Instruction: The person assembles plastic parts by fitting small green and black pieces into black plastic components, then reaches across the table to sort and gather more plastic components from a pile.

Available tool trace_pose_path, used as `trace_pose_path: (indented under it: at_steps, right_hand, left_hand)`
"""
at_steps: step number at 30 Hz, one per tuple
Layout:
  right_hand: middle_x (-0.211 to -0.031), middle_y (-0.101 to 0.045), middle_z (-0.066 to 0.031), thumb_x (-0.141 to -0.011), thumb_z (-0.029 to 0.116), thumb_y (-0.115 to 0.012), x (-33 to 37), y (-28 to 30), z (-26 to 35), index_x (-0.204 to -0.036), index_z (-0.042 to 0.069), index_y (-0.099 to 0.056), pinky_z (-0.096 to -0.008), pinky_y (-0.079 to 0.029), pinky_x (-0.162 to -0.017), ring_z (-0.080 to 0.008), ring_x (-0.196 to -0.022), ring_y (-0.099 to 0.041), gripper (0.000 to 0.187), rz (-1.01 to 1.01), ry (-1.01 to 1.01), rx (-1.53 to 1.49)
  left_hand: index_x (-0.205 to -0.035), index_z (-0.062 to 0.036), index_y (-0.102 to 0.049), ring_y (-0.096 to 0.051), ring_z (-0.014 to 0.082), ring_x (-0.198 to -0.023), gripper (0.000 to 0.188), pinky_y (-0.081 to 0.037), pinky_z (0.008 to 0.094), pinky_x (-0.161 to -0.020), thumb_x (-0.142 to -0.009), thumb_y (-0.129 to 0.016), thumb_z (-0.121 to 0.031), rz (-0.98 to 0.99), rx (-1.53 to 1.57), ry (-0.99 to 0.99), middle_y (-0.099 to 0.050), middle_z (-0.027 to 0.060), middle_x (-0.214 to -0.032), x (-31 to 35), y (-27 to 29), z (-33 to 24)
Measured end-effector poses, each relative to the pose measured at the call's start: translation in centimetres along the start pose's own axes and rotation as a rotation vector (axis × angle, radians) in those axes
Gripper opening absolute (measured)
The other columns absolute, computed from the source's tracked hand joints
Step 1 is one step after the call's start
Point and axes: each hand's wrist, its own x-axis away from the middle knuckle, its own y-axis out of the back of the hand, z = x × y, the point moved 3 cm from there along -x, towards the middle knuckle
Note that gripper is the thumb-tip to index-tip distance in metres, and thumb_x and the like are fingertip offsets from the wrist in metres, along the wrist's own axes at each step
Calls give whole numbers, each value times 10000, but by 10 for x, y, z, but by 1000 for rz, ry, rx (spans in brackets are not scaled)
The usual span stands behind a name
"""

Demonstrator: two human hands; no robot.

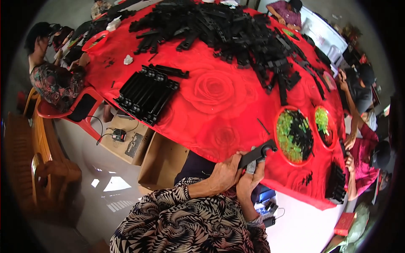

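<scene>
At the near edge of the red table, my left hand (222, 173) grips the lower end of a long black plastic part (256, 154) with a rounded, hooked far end. My right hand (249, 181) is closed around the same part from the right, and grey wrapping (252, 165) covers some of its fingers. The part is tilted, its hooked end pointing away to the right. Whether a small piece sits between my fingers is hidden. Just right of the hooked end stands a red bowl (276, 141) of small green and black pieces.
A big heap of black plastic parts (228, 31) covers the table's far side. Neatly lined-up black parts (147, 95) lie at left. Another red bowl (336, 128) stands at right. Several people sit around the red-covered table (206, 114). Below are a cardboard box (162, 164) and a red chair (90, 122).
</scene>
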Motion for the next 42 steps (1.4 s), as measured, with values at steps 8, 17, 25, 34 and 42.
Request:
trace_pose_path:
  at_steps: [8,17,25,34,42]
  right_hand:
    - [-1106,-603,-125,-845,-28,-399,-5,3,-34,-1258,-52,-488,-314,-449,-917,-191,-995,-573,422,23,-183,-239]
    - [-1058,-572,-75,-899,-18,-419,-11,1,-39,-1258,-26,-494,-309,-475,-850,-170,-939,-564,367,-41,-346,-442]
    - [-1023,-573,-46,-971,187,-540,-17,-5,-20,-1241,-10,-510,-263,-431,-815,-116,-930,-496,336,24,-141,12]
    - [-1276,-520,-129,-920,27,-570,-11,-9,-3,-1332,-39,-421,-310,-396,-992,-181,-1152,-509,443,177,-113,-18]
    - [-1100,-582,-71,-924,52,-563,-12,-9,-3,-1245,-31,-509,-269,-421,-908,-135,-1019,-537,336,119,-163,-65]
  left_hand:
    - [-1089,42,-421,-621,415,-628,371,-489,466,-502,-784,-620,-28,24,25,56,-586,262,-788,-5,-4,17]
    - [-1009,8,-439,-616,403,-582,265,-485,493,-478,-821,-592,-98,-3,-77,46,-605,230,-744,-3,-6,21]
    - [-908,56,-454,-569,460,-535,167,-429,511,-454,-842,-567,-48,-19,179,129,-520,290,-564,-24,11,26]
    - [-841,51,-460,-537,230,-436,191,-315,377,-405,-946,-531,-93,62,383,336,-472,211,-532,-31,27,17]
    - [-855,47,-457,-576,385,-522,146,-356,420,-433,-915,-541,-56,71,358,293,-526,250,-606,-26,21,21]
